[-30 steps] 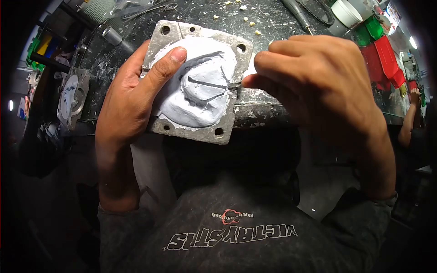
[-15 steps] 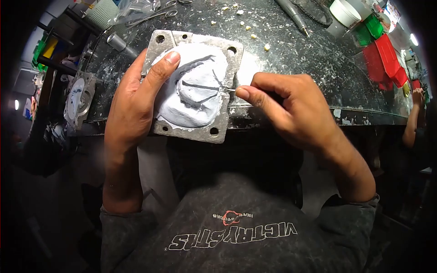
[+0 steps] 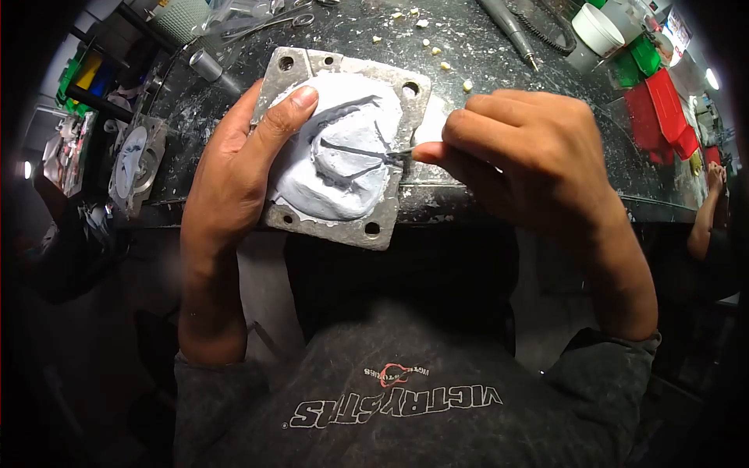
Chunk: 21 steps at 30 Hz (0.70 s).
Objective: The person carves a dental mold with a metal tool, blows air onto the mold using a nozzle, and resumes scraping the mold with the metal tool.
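Note:
My left hand point(image 3: 234, 168) grips the left side of a grey metal dental flask half point(image 3: 378, 231), its thumb lying over the front. White plaster point(image 3: 335, 199) fills the flask, with a raised middle cut by dark grooves. The flask is tilted toward me at the bench edge. At its right side, my right hand point(image 3: 538, 148) is closed, back of the hand up, pinching a thin metal carving tool point(image 3: 402, 153). The tool's tip meets the plaster where the grooves come together near the rim; most of its handle is hidden in my fingers.
Another flask part point(image 3: 134, 170) stands at the left bench edge, near a metal cylinder point(image 3: 205, 65) and scissors point(image 3: 303, 19). Several small tooth-like pieces point(image 3: 445, 66), a handpiece point(image 3: 511, 35), a white tub point(image 3: 598, 27) and a red bin point(image 3: 667, 109) lie beyond. Another person's hand point(image 3: 715, 176) shows far right.
My right hand has risen and rolled over, its back now turned up, with the tool still at the plaster's right edge. The flask sits slightly further right in view, still held by my left hand.

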Each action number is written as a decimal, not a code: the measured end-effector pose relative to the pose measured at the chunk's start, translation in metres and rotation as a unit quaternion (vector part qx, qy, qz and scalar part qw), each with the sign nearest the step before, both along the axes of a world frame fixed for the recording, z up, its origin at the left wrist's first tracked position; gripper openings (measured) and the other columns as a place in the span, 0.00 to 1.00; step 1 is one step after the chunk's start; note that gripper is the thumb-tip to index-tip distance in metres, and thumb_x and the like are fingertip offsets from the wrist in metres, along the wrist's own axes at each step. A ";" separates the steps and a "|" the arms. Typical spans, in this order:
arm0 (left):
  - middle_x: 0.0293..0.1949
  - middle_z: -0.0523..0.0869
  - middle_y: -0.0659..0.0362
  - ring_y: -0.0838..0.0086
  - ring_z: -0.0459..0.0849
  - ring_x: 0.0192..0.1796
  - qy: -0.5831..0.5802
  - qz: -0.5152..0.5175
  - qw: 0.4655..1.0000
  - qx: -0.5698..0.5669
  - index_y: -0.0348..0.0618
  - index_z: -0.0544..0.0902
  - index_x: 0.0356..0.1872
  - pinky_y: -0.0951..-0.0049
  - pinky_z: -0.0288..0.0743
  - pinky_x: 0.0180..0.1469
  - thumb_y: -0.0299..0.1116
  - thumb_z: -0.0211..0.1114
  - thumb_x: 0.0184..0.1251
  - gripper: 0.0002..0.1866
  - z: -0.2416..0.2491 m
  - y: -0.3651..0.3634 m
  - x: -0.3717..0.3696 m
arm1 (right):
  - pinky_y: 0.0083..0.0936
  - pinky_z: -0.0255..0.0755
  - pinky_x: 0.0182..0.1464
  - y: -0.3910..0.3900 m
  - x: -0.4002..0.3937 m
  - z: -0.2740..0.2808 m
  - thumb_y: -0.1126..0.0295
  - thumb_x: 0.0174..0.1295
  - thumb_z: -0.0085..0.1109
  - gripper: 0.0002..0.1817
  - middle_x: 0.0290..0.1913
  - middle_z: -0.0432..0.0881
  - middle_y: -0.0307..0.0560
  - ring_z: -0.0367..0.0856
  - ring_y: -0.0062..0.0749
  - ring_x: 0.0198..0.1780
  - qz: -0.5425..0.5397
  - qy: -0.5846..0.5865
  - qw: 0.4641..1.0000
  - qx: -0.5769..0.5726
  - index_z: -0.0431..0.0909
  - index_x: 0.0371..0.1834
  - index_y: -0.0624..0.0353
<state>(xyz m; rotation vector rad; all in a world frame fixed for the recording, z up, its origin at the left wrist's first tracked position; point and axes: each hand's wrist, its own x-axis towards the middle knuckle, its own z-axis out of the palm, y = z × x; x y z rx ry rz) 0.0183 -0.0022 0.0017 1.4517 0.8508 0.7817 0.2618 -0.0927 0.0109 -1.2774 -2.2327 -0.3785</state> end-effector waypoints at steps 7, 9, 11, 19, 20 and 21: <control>0.53 0.88 0.56 0.77 0.85 0.52 -0.011 -0.004 1.000 -0.008 0.35 0.79 0.64 0.77 0.77 0.57 0.45 0.65 0.79 0.25 0.000 0.000 0.000 | 0.29 0.66 0.22 0.002 -0.001 0.012 0.56 0.57 0.75 0.18 0.21 0.72 0.36 0.76 0.29 0.21 0.004 -0.067 0.997 0.027 0.76 0.23 0.54; 0.52 0.88 0.56 0.77 0.85 0.52 -0.017 -0.009 1.000 0.001 0.35 0.80 0.64 0.76 0.77 0.57 0.45 0.65 0.79 0.24 -0.001 -0.001 0.001 | 0.27 0.68 0.23 0.003 -0.001 0.019 0.56 0.57 0.75 0.17 0.21 0.73 0.35 0.76 0.27 0.22 0.010 -0.113 0.993 0.032 0.77 0.24 0.54; 0.52 0.88 0.56 0.77 0.85 0.52 -0.014 -0.014 1.000 -0.004 0.35 0.80 0.63 0.76 0.77 0.57 0.44 0.65 0.79 0.24 0.001 0.000 0.002 | 0.27 0.69 0.23 0.008 0.001 0.024 0.57 0.57 0.75 0.16 0.21 0.75 0.35 0.77 0.27 0.22 0.032 -0.128 0.991 0.019 0.78 0.24 0.53; 0.48 0.89 0.57 0.78 0.87 0.48 0.019 -0.053 0.998 -0.026 0.34 0.81 0.61 0.77 0.79 0.52 0.43 0.67 0.77 0.23 0.008 0.011 0.006 | 0.28 0.73 0.24 0.019 -0.010 0.058 0.59 0.60 0.72 0.12 0.23 0.82 0.37 0.83 0.26 0.24 0.135 -0.068 0.988 0.022 0.85 0.26 0.54; 0.48 0.89 0.57 0.78 0.87 0.47 0.022 -0.055 0.998 -0.021 0.34 0.81 0.61 0.77 0.80 0.51 0.42 0.67 0.77 0.22 0.008 0.012 0.007 | 0.28 0.75 0.26 0.018 -0.011 0.067 0.60 0.62 0.71 0.12 0.23 0.83 0.37 0.83 0.27 0.25 0.062 -0.142 0.985 -0.072 0.85 0.25 0.54; 0.48 0.89 0.57 0.79 0.87 0.46 0.025 -0.056 0.998 -0.015 0.34 0.81 0.60 0.77 0.80 0.50 0.42 0.67 0.76 0.22 0.008 0.013 0.007 | 0.29 0.76 0.27 0.017 -0.011 0.071 0.60 0.63 0.69 0.12 0.24 0.83 0.37 0.84 0.28 0.25 -0.012 -0.212 0.963 -0.163 0.86 0.25 0.54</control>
